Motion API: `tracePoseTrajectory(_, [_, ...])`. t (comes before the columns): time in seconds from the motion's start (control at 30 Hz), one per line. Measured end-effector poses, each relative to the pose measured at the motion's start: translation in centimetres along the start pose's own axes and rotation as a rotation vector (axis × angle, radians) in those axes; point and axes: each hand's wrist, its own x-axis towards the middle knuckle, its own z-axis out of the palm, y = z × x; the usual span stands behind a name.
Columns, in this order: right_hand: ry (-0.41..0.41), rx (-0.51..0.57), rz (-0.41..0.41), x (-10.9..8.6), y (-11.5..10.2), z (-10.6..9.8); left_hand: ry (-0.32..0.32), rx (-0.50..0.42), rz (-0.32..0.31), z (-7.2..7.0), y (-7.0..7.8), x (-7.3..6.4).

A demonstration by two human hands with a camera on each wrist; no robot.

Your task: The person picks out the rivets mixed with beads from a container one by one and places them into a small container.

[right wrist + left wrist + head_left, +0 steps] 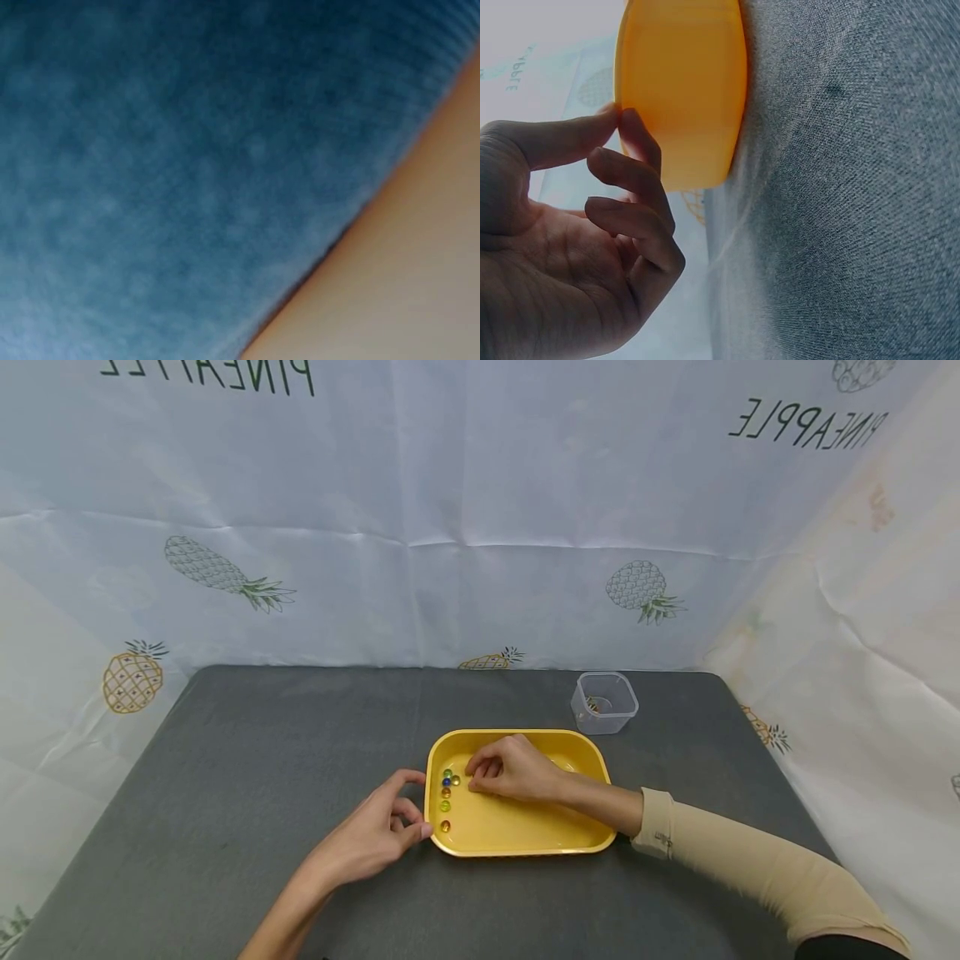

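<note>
A shallow yellow tray lies on the table, long side across. Several small glass marbles sit in it along its left wall: green, blue, amber and yellow-green. The left hand holds the tray's left edge, thumb and index fingertip at the rim; in the left wrist view its other fingers curl beside the tray wall. Over the tray's left half is the right hand, its bent fingers pointing left, fingertips close beside the marbles. I cannot tell whether a marble is between them.
A clear plastic tub with small coloured pieces inside stands behind the tray's right end. The dark grey table backs onto a white pineapple-print curtain. In the right wrist view there is only blurred grey-blue cloth and a tan surface.
</note>
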Motion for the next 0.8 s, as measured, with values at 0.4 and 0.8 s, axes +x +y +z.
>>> tracePoseTrajectory(0.4, [0.023, -0.038, 0.004, -0.16, 0.06, -0.03, 0.001, 0.000, -0.008, 0.03, 0.13, 0.01])
tracePoseTrajectory(0.8, [-0.021, -0.023, 0.002, -0.12, -0.02, -0.41, -0.001, 0.000, -0.010, 0.01, 0.11, 0.04])
